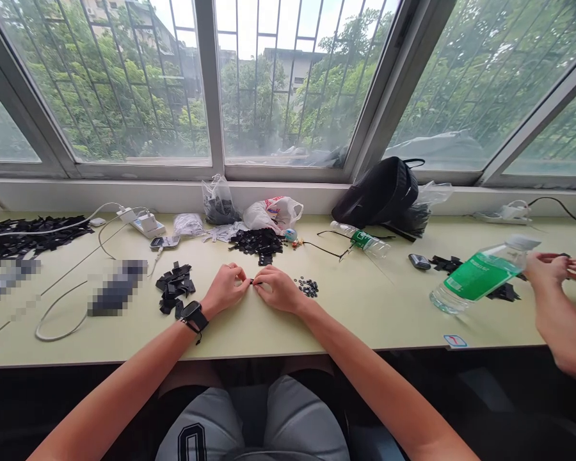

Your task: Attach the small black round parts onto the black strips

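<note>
My left hand (225,288) and my right hand (279,289) meet at the middle of the pale green desk (374,326), their fingertips pinching a small black piece (252,282) between them. A black smartwatch (193,315) sits on my left wrist. Just beyond my hands lies a heap of black plastic pieces (256,243). A smaller heap (175,288) lies to the left of my left hand. Several tiny black rings (308,287) lie to the right of my right hand.
A co-worker's hands (554,269) are at the right, behind a tilted water bottle (480,275). Glasses (333,244), a second bottle (362,240), a black backpack (379,195), plastic bags (273,214), black strips (33,234), and white cables (62,307) occupy the desk.
</note>
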`<state>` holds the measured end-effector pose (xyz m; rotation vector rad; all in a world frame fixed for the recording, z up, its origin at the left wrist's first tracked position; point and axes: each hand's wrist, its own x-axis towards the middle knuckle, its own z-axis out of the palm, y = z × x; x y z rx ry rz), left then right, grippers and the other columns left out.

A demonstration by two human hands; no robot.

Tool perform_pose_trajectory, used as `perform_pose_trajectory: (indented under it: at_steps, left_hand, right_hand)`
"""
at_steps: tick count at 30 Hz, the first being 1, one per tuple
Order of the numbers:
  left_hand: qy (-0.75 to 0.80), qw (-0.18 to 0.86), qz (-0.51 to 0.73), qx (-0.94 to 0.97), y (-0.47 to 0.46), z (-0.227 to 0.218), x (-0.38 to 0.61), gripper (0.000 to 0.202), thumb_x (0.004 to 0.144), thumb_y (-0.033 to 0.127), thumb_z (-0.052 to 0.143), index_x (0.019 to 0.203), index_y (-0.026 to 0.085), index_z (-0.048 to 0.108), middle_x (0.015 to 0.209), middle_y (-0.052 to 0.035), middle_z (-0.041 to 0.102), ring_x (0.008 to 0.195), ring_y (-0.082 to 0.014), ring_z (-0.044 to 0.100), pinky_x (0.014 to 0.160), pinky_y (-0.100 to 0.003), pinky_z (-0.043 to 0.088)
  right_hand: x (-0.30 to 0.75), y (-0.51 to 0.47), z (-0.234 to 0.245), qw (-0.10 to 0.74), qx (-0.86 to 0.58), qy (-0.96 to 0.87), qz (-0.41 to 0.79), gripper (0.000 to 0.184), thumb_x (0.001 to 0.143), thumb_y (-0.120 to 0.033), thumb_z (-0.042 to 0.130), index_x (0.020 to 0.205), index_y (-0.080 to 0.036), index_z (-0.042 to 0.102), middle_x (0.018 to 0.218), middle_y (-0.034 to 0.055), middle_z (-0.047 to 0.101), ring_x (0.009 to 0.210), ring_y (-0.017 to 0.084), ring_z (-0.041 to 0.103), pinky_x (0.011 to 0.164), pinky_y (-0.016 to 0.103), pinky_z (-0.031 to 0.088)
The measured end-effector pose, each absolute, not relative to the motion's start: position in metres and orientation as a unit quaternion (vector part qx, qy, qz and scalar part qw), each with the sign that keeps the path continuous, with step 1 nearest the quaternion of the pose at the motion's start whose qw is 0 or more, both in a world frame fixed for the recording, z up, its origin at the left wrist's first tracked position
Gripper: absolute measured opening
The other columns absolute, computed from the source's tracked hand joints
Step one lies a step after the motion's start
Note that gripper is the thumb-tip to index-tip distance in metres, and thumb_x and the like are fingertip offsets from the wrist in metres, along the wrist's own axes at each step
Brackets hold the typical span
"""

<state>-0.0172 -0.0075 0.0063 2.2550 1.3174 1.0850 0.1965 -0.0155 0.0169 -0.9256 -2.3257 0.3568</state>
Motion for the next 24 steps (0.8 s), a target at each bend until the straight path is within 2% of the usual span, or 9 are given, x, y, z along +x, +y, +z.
perform_pose_trajectory:
  at_steps: [5,10,15,19,21,24]
  left_hand:
    - [0.462,0.151,0.392,0.781,-0.009,0.009,-0.017,0.016,0.088,0.032,0.07,0.075,0.022,0.067,0.087,-0.0076,0.07,0.089,-0.0258,0.06,0.086,-0.04,0.046]
    - [0.469,0.147,0.375,0.786,-0.008,0.006,-0.019,0.017,0.088,0.033,0.07,0.076,0.022,0.067,0.086,-0.0072,0.069,0.09,-0.0259,0.059,0.084,-0.039,0.047]
    - [0.467,0.122,0.374,0.792,-0.011,0.007,-0.02,0.014,0.088,0.033,0.068,0.079,0.023,0.068,0.087,-0.0075,0.07,0.092,-0.027,0.061,0.084,-0.04,0.048]
    - [0.457,0.077,0.356,0.811,-0.019,0.024,-0.025,0.012,0.089,0.032,0.069,0.081,0.024,0.07,0.093,-0.0078,0.073,0.093,-0.0281,0.061,0.086,-0.042,0.048]
    - [0.457,0.072,0.343,0.817,-0.02,0.04,-0.037,0.01,0.089,0.034,0.069,0.087,0.025,0.073,0.096,-0.0075,0.075,0.096,-0.0287,0.063,0.089,-0.042,0.048]
    - [0.489,0.064,0.298,0.817,-0.012,0.064,-0.073,0.02,0.088,0.04,0.069,0.102,0.026,0.075,0.105,-0.0065,0.077,0.101,-0.0288,0.066,0.088,-0.039,0.049]
  right_hand:
    - [0.202,-0.01,0.016,0.294,-0.379,-0.872,0.099,0.018,0.098,-0.023,0.059,0.1,-0.023,0.077,0.098,0.0087,0.074,0.107,0.027,0.059,0.101,0.044,0.049]
    - [0.208,-0.002,0.008,0.258,-0.437,-0.862,0.026,0.025,0.099,-0.035,0.062,0.117,-0.021,0.073,0.123,0.0136,0.066,0.122,0.032,0.05,0.106,0.049,0.044]
    - [0.21,0.001,0.002,0.218,-0.463,-0.859,0.01,0.031,0.102,-0.04,0.057,0.126,-0.024,0.069,0.128,0.0134,0.064,0.127,0.034,0.046,0.107,0.052,0.041]
    - [0.211,0.002,-0.001,0.211,-0.477,-0.853,0.006,0.039,0.104,-0.041,0.053,0.137,-0.023,0.063,0.144,0.0151,0.059,0.137,0.037,0.041,0.111,0.055,0.037]
    - [0.211,0.003,-0.002,0.215,-0.485,-0.848,0.006,0.042,0.104,-0.041,0.052,0.14,-0.022,0.06,0.149,0.0166,0.056,0.14,0.038,0.038,0.112,0.056,0.036]
    - [0.21,0.003,-0.001,0.228,-0.488,-0.843,0.01,0.041,0.104,-0.041,0.052,0.14,-0.023,0.06,0.149,0.0156,0.056,0.139,0.037,0.04,0.112,0.056,0.036]
